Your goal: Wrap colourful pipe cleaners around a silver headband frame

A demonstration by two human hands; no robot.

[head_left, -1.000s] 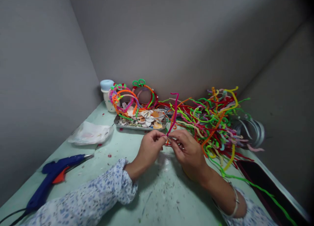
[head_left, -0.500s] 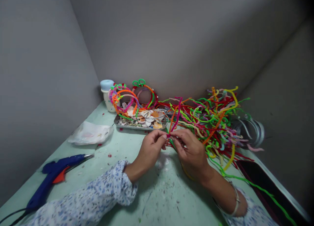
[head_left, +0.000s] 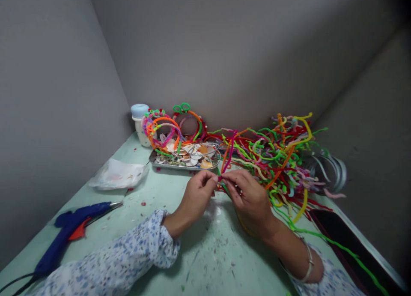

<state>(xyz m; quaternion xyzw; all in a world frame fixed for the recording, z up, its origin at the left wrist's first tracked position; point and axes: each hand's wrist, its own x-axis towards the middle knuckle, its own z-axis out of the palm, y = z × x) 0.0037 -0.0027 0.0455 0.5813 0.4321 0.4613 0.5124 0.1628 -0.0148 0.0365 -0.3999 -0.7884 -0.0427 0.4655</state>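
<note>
My left hand (head_left: 199, 196) and my right hand (head_left: 248, 197) meet fingertip to fingertip over the middle of the table, both pinched closed. Between them is a magenta pipe cleaner (head_left: 230, 152), its free length rising above the fingers. An orange pipe cleaner stands close beside it, and a bit of green shows by the right fingertips; how they are joined is hidden by the fingers. Just behind my hands a metal tray (head_left: 180, 168) holds shells and small stones, with several rings of coloured pipe cleaners (head_left: 163, 121) on and behind it.
A big tangle of pipe cleaners (head_left: 272, 146) spills from a metal container (head_left: 337, 174) at the right. A dark flat object (head_left: 340, 240) lies near the right edge. On the left are a blue glue gun (head_left: 73, 227), a plastic bag (head_left: 118, 174) and a blue-lidded jar (head_left: 140, 122).
The free end of the magenta pipe cleaner has tilted slightly lower. My right fingertips have shifted a little leftward, covering more of the magenta piece; both arms are otherwise almost still.
</note>
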